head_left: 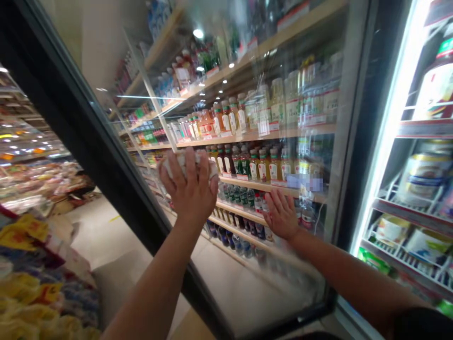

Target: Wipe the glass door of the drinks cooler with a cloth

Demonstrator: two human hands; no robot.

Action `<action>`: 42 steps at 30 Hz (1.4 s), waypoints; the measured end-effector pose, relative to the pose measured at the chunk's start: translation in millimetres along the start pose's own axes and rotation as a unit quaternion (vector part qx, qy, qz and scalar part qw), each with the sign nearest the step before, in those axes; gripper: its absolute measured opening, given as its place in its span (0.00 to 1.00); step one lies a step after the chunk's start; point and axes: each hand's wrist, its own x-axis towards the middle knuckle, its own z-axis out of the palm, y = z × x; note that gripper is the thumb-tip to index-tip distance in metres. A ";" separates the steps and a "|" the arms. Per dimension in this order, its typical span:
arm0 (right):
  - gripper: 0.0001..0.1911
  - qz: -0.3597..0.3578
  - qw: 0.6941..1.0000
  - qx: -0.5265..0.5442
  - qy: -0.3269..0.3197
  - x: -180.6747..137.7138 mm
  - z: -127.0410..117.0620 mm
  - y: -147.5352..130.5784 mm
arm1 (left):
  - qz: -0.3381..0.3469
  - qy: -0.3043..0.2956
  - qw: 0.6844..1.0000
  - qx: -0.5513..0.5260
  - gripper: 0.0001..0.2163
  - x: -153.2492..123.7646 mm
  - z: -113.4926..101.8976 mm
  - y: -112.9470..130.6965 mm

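A tall glass door (290, 283) in a black frame (102, 137) stands swung open in front of me. My left hand (194, 196) presses a crumpled whitish cloth (213, 169) against the pane, its fingers bent over the cloth, which bulges out on both sides. Lower and to the right, my right hand (283, 216) rests on or very close to the glass, fingers stretched out and holding nothing. Rows of bottles (264, 167) on wooden shelves show in the pane; whether they are reflected or behind it I cannot tell.
At the right is a lit cooler with wire shelves (406, 208), holding a bottle (439, 85) and several tubs or packs (426, 177). Yellow and purple packaged goods (38, 283) are stacked at the lower left, beside a pale floor (109, 226).
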 end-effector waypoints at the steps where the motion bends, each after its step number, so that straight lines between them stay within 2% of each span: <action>1: 0.38 -0.002 1.000 0.001 0.001 -0.3 0.1 0.2 | 0.012 0.004 1.000 -0.009 0.33 -12.2 3.0 7.8; 2: 0.38 -0.003 1.000 0.002 0.001 -0.6 0.4 0.7 | 0.062 -0.012 0.998 -0.024 0.32 -30.2 7.6 19.0; 4: 0.39 -0.003 1.000 0.005 -0.007 -1.0 1.1 2.6 | 0.206 -0.064 0.975 -0.047 0.26 -75.9 17.8 44.2; 5: 0.40 -0.002 1.000 0.008 -0.011 -0.7 0.9 3.9 | 0.235 -0.084 0.967 -0.052 0.24 -98.6 21.8 54.8; 7: 0.40 0.000 1.000 0.022 -0.019 1.2 -2.5 5.6 | 0.241 -0.117 0.960 -0.081 0.23 -134.0 25.9 66.6; 9: 0.40 0.012 0.998 0.046 -0.030 4.3 -11.2 3.3 | 0.212 -0.129 0.959 -0.136 0.25 -151.0 26.3 66.5; 12: 0.38 0.045 0.992 0.104 -0.061 6.1 -29.8 -13.8 | 0.164 -0.094 0.951 -0.245 0.34 -151.8 26.9 58.4; 14: 0.36 -0.008 0.982 0.166 -0.086 2.2 -37.4 -34.1 | 0.137 -0.053 0.941 -0.303 0.36 -148.0 28.0 56.4; 16: 0.34 -0.089 0.967 0.212 -0.109 -4.6 -36.0 -57.1 | 0.104 -0.025 0.932 -0.347 0.35 -147.0 26.3 56.6; 18: 0.32 -0.119 0.963 0.204 -0.127 -11.5 -27.4 -78.3 | 0.068 -0.002 0.927 -0.370 0.32 -148.5 19.9 53.8; 20: 0.29 -0.092 0.975 0.150 -0.133 -17.2 -17.6 -95.3 | 0.035 0.043 0.938 -0.341 0.31 -149.2 11.1 43.3; 23: 0.27 -0.057 0.987 0.081 -0.125 -25.3 -9.7 -114.4 | 0.003 0.091 0.976 -0.197 0.30 -142.1 4.2 16.2; 25: 0.25 -0.046 0.991 0.066 -0.106 -30.0 -8.9 -122.4 | -0.029 0.067 0.991 -0.110 0.30 -133.4 8.0 -0.9; 27: 0.23 -0.058 0.992 0.072 -0.080 -27.4 -9.0 -122.1 | -0.053 0.035 0.995 -0.071 0.30 -126.3 16.5 -11.4; 29: 0.24 -0.084 0.991 0.082 -0.062 -9.4 -9.0 -108.6 | -0.061 0.018 0.996 -0.067 0.31 -123.8 25.1 -15.2; 31: 0.28 -0.069 0.994 0.079 -0.042 24.9 -9.3 -82.2 | -0.064 0.011 0.995 -0.079 0.31 -125.2 30.9 -15.1; 34: 0.33 0.087 0.995 0.046 0.027 77.5 -11.5 -40.8 | -0.070 0.001 0.991 -0.113 0.32 -128.9 33.6 -14.2; 35: 0.34 0.110 0.992 0.042 0.044 85.3 -12.6 -34.4 | -0.074 -0.002 0.990 -0.123 0.32 -129.5 33.6 -14.3; 36: 0.34 0.122 0.991 0.040 0.045 85.1 -13.6 -34.3 | -0.078 -0.005 0.988 -0.131 0.32 -129.5 33.4 -14.5; 38: 0.35 0.101 0.994 0.041 0.011 61.8 -14.6 -52.7 | -0.087 -0.010 0.986 -0.144 0.33 -128.7 33.0 -15.5; 42: 0.36 -0.018 0.990 0.031 -0.137 -6.7 -9.2 -108.3 | -0.085 -0.017 0.984 -0.156 0.34 -126.3 34.7 -19.2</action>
